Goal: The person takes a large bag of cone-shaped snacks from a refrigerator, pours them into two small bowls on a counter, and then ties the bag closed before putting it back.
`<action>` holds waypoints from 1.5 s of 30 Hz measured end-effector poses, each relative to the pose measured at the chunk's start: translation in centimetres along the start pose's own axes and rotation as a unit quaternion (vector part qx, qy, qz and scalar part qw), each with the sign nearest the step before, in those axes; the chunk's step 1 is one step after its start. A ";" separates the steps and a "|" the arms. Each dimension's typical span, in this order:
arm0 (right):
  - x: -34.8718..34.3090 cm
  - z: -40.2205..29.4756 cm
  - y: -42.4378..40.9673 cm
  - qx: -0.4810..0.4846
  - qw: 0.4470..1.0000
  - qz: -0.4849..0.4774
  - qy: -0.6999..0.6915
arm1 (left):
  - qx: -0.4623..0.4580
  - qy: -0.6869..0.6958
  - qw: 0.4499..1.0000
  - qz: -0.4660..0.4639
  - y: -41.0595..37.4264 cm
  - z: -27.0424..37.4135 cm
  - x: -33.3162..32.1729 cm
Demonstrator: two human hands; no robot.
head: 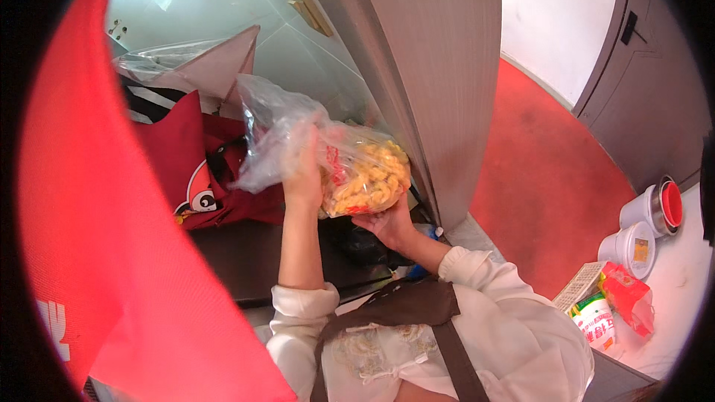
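Observation:
A clear plastic bag (366, 170) of yellow, twisted snack-like pieces, with red print on it, is held up in front of me. My left hand (303, 162) grips its gathered upper part, and the loose plastic covers some of the fingers. Beneath the filled end, my right hand (388, 223) supports the bag from below. A dark red fabric bag (240, 204) with a cartoon face lies just left of and behind my left hand, on a dark surface (251, 259).
Bright red cloth (151, 268) hangs close on the left. A grey-brown panel (447, 67) rises beyond my right hand. White tubs (634, 248), a red packet (628, 296) and a white-green packet (595, 321) stand at the right. A wall switch (308, 11) is at the top.

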State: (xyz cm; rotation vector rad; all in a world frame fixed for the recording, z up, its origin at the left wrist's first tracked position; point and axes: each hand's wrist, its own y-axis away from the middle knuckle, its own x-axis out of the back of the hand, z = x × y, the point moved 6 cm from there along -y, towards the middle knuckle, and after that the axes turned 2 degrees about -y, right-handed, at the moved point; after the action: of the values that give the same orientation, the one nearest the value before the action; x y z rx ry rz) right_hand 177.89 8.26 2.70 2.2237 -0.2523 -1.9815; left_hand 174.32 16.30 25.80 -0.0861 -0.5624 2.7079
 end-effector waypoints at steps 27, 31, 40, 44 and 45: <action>-4.5 1.1 -14.0 -0.167 0.856 0.009 0.490 | 0.089 -0.175 0.975 0.103 -18.1 1.4 10.0; -0.4 -2.6 -13.1 -0.120 0.841 0.134 0.510 | 0.217 -0.238 0.945 0.065 -16.2 -8.5 15.2; -2.8 -1.7 -12.7 -0.070 0.473 -0.017 0.878 | 0.248 -0.014 0.961 0.118 -16.9 -12.4 17.5; -6.8 -4.2 -12.6 0.004 0.571 0.084 0.816 | 0.153 -0.092 0.983 0.050 -18.7 -7.1 7.4; -6.2 -5.0 -13.7 -0.032 0.592 0.102 0.799 | 0.138 -0.172 0.975 0.020 -19.0 -6.8 5.8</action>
State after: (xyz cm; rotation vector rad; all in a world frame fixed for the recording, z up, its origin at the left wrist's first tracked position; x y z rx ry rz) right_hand 182.47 23.05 6.18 2.6682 -0.1219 0.5773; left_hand 176.37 37.15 27.19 0.4556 -0.2698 2.8264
